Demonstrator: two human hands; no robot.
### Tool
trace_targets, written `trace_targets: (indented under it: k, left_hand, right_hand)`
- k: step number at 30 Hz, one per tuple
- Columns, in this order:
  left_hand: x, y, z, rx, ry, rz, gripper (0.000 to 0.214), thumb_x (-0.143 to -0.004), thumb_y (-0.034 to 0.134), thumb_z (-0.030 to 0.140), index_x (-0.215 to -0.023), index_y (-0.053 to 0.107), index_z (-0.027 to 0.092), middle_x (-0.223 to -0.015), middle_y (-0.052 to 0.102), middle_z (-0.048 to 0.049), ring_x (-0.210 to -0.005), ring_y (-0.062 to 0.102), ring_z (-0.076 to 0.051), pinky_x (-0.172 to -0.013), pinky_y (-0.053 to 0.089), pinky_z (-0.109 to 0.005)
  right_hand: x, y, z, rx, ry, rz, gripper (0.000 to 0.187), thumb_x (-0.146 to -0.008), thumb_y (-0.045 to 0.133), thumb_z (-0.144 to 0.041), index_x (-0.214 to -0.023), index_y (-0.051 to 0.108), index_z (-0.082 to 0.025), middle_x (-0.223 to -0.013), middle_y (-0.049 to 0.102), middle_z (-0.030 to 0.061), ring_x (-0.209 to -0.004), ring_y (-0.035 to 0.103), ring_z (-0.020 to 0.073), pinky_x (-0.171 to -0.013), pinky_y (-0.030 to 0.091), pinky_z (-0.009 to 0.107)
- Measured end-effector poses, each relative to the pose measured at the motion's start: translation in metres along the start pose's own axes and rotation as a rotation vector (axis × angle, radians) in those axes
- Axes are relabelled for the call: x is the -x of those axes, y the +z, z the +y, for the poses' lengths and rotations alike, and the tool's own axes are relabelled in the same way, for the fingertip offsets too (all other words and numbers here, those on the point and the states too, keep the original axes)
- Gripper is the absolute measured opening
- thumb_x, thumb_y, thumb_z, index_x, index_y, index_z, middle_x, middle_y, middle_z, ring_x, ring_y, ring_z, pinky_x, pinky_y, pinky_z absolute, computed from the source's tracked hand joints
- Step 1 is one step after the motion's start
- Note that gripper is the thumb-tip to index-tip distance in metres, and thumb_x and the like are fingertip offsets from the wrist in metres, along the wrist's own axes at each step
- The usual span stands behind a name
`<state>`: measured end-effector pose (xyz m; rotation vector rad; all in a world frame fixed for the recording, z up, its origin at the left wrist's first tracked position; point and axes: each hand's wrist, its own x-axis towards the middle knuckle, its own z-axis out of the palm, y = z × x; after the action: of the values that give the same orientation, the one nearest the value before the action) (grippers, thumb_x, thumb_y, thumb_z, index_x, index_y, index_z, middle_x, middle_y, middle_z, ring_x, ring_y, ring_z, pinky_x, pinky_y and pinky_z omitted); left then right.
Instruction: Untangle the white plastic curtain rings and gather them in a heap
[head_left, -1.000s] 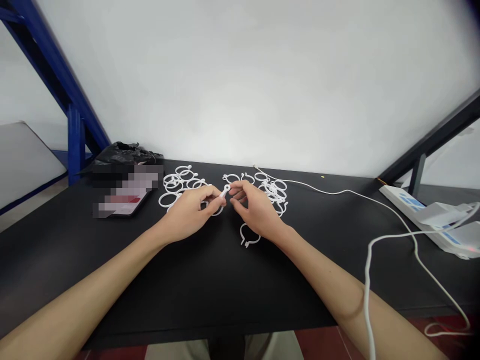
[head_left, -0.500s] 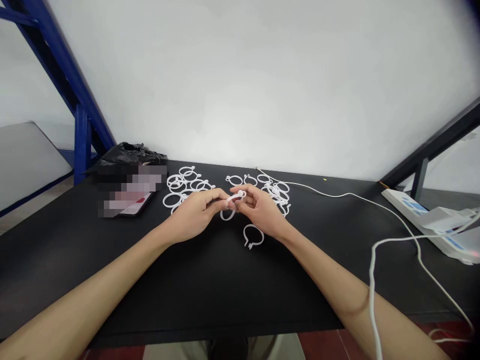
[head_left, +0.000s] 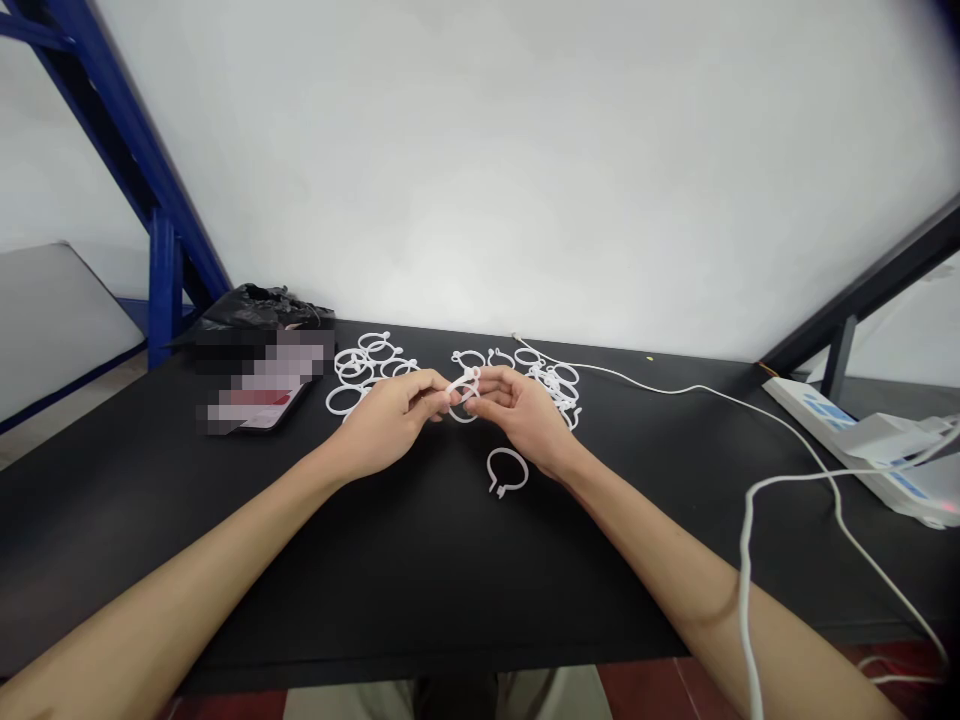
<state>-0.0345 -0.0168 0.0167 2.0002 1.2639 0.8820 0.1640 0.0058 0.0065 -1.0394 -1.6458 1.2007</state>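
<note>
Between my two hands a white plastic curtain ring point(head_left: 463, 383) is held up over the black table, tilted, with its small eyelet toward the right. My left hand point(head_left: 390, 415) pinches it from the left with thumb and fingers. On the other side my right hand point(head_left: 521, 410) is closed, its fingertips at the eyelet end; part of the ring is hidden by the fingers. A single open curtain ring point(head_left: 508, 468) lies on the table just below my right hand. Beyond my left hand spreads a pile of curtain rings point(head_left: 346, 402), and another group point(head_left: 562, 375) lies behind my right hand.
A phone point(head_left: 274, 410), partly blurred out, and a crumpled black plastic bag point(head_left: 262, 305) lie at the left on the table point(head_left: 420, 580). To the right are a white power strip point(head_left: 806, 405) and a white cable point(head_left: 697, 389) running across. A pale wall stands behind.
The held curtain ring has turned and shifted slightly, its eyelet moving left and up. My right hand's fingers have opened a little around it. The rings on the table look unchanged.
</note>
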Motion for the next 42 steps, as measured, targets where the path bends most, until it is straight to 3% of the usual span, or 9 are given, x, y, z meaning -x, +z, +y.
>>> trace_targets:
  k: [5,14,20,23,26,31,36,38,42]
  left_hand:
    - [-0.001,-0.001,-0.003,-0.025,-0.044,0.007,0.032,-0.094,0.044,0.047,-0.091,0.065,0.023,-0.078,0.065,0.0011,-0.072,0.060,-0.017,-0.068,0.046,-0.029]
    - [-0.001,-0.005,-0.005,0.090,-0.088,0.015,0.034,-0.092,0.046,0.049,-0.084,0.062,0.020,-0.081,0.065,-0.0015,-0.068,0.058,-0.015,-0.067,0.049,-0.030]
    - [0.001,0.000,-0.002,-0.120,0.050,0.013,0.028,-0.094,0.046,0.043,-0.085,0.064,0.024,-0.083,0.065,0.0006,-0.076,0.058,-0.017,-0.072,0.045,-0.030]
    - [0.002,0.002,0.000,-0.208,0.209,0.017,0.023,-0.095,0.047,0.036,-0.085,0.064,0.024,-0.086,0.065,-0.0002,-0.084,0.057,-0.018,-0.078,0.043,-0.030]
    - [0.003,0.003,0.000,-0.268,0.308,0.006,0.023,-0.097,0.045,0.032,-0.086,0.064,0.023,-0.086,0.064,-0.0008,-0.085,0.054,-0.018,-0.083,0.042,-0.032]
    - [0.004,0.004,0.000,-0.297,0.327,-0.010,0.023,-0.097,0.046,0.032,-0.088,0.065,0.023,-0.087,0.065,-0.0012,-0.084,0.054,-0.018,-0.083,0.043,-0.033]
    - [0.005,0.003,0.003,-0.242,0.225,0.016,0.017,-0.092,0.055,0.038,-0.091,0.065,0.025,-0.085,0.066,0.0012,-0.079,0.056,-0.017,-0.076,0.044,-0.030]
    - [0.006,-0.003,0.004,-0.237,0.206,0.010,0.019,-0.091,0.055,0.042,-0.089,0.066,0.026,-0.085,0.067,0.0016,-0.080,0.056,-0.017,-0.073,0.044,-0.029]
    - [0.008,-0.028,0.001,-0.347,0.272,0.017,0.020,-0.090,0.055,0.042,-0.086,0.066,0.026,-0.088,0.069,0.0011,-0.087,0.056,-0.019,-0.078,0.043,-0.031]
  right_hand:
    - [-0.002,-0.003,-0.001,0.035,0.022,0.186,0.029,-0.074,0.074,-0.027,-0.100,0.065,-0.017,-0.091,0.068,0.0033,-0.081,0.066,0.0142,-0.080,0.054,0.032]
    - [-0.002,-0.012,-0.008,0.349,-0.166,0.402,0.012,-0.084,0.061,-0.024,-0.093,0.066,-0.018,-0.085,0.069,0.0043,-0.069,0.060,0.0143,-0.071,0.053,0.032]
    - [-0.002,-0.018,-0.001,0.740,-0.289,0.304,0.015,-0.088,0.058,-0.022,-0.096,0.069,-0.021,-0.097,0.067,0.0068,-0.094,0.058,0.0222,-0.086,0.047,0.040]
    - [0.002,-0.010,-0.007,0.607,-0.326,0.178,0.023,-0.093,0.055,-0.031,-0.109,0.066,-0.021,-0.100,0.067,0.0061,-0.088,0.060,0.0179,-0.079,0.048,0.034]
    - [0.007,-0.001,-0.014,0.493,-0.287,0.062,0.018,-0.091,0.058,-0.032,-0.102,0.067,-0.022,-0.088,0.068,0.0018,-0.077,0.060,0.0144,-0.071,0.047,0.028]
    - [0.007,0.001,-0.016,0.396,-0.212,0.040,0.011,-0.091,0.058,-0.028,-0.085,0.065,-0.022,-0.073,0.067,-0.0032,-0.068,0.059,0.0119,-0.066,0.044,0.025]
    - [0.006,0.001,-0.016,0.362,-0.189,0.041,0.014,-0.091,0.058,-0.027,-0.079,0.063,-0.021,-0.069,0.066,-0.0037,-0.066,0.059,0.0113,-0.065,0.044,0.024]
    - [0.007,0.002,-0.016,0.365,-0.193,0.032,0.012,-0.090,0.059,-0.030,-0.088,0.065,-0.021,-0.073,0.067,-0.0029,-0.069,0.060,0.0120,-0.067,0.045,0.025]
    - [0.006,-0.003,-0.011,0.517,-0.217,0.099,0.029,-0.093,0.056,-0.039,-0.113,0.063,-0.020,-0.088,0.070,0.0009,-0.079,0.061,0.0147,-0.075,0.047,0.029]
